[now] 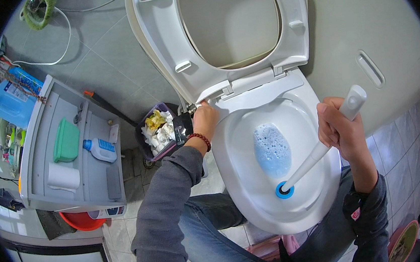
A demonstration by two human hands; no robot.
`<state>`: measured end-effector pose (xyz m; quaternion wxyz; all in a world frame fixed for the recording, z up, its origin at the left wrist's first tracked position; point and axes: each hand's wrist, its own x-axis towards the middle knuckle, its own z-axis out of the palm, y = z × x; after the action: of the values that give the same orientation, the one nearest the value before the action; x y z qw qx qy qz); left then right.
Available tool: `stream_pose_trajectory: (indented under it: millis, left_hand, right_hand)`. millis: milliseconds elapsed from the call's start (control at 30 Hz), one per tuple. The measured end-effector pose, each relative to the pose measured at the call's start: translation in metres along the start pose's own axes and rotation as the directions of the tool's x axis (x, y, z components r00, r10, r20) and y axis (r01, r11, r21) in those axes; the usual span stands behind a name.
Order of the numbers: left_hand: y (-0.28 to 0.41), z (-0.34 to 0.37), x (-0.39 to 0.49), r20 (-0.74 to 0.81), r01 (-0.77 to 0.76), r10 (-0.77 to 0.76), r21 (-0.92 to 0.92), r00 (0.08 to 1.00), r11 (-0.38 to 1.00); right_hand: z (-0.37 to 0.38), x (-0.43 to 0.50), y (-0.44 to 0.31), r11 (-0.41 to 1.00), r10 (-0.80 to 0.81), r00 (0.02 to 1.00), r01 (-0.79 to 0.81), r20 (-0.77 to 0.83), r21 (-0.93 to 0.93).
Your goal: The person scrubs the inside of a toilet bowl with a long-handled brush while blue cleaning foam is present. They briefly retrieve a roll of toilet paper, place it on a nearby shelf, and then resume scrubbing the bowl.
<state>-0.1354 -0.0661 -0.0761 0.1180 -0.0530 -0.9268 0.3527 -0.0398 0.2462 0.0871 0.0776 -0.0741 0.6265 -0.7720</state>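
Observation:
My right hand (342,129) grips the white handle (308,163) of a toilet brush. Its blue round head (284,190) rests against the inner front of the white toilet bowl (234,189). Bubbly blue water (272,151) lies at the bottom of the bowl, behind the brush head. My left hand (205,118) reaches to the left rear edge of the toilet, beside the hinge of the raised toilet seat (162,29). Its fingers are mostly hidden, so whether they hold anything is unclear. A beaded bracelet (200,141) circles that wrist.
Left of the toilet stands a waste bin (151,153) full of crumpled tissue. Farther left, a grey shelf unit (75,185) carries a green container (66,141), a paper roll (63,177) and a white bottle (101,150). A red basin (83,220) sits below it.

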Motion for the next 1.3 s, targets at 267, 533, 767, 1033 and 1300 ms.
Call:
stream_pose_trajectory:
  millis: [267,533,767,1033,1300]
  left_hand:
    - [-0.001,-0.016,0.008,-0.024,-0.033,0.030,-0.147,0.999,0.989]
    - [0.018,0.004,0.006,-0.002,0.071,-0.071,0.086,0.997,0.994]
    - [0.004,-0.017,0.016,0.032,0.022,-0.015,-0.253,0.999,0.967]
    - [0.008,-0.015,0.023,0.120,0.043,-0.012,-0.259,0.993,0.965]
    - [0.024,-0.020,0.002,0.180,-0.011,0.010,0.005,0.984,1.000]
  right_hand:
    - [-0.002,0.001,0.001,1.000,-0.012,1.000,0.013,0.005,-0.003]
    - [-0.002,-0.002,-0.001,1.000,0.022,1.000,-0.022,-0.001,-0.002]
    - [0.000,-0.001,-0.001,1.000,0.001,1.000,0.000,0.024,-0.024]
    - [0.015,-0.008,-0.001,0.999,0.019,0.999,-0.021,-0.049,-0.050]
    - [0.014,-0.007,-0.003,0.999,0.028,0.998,-0.030,-0.059,-0.032]
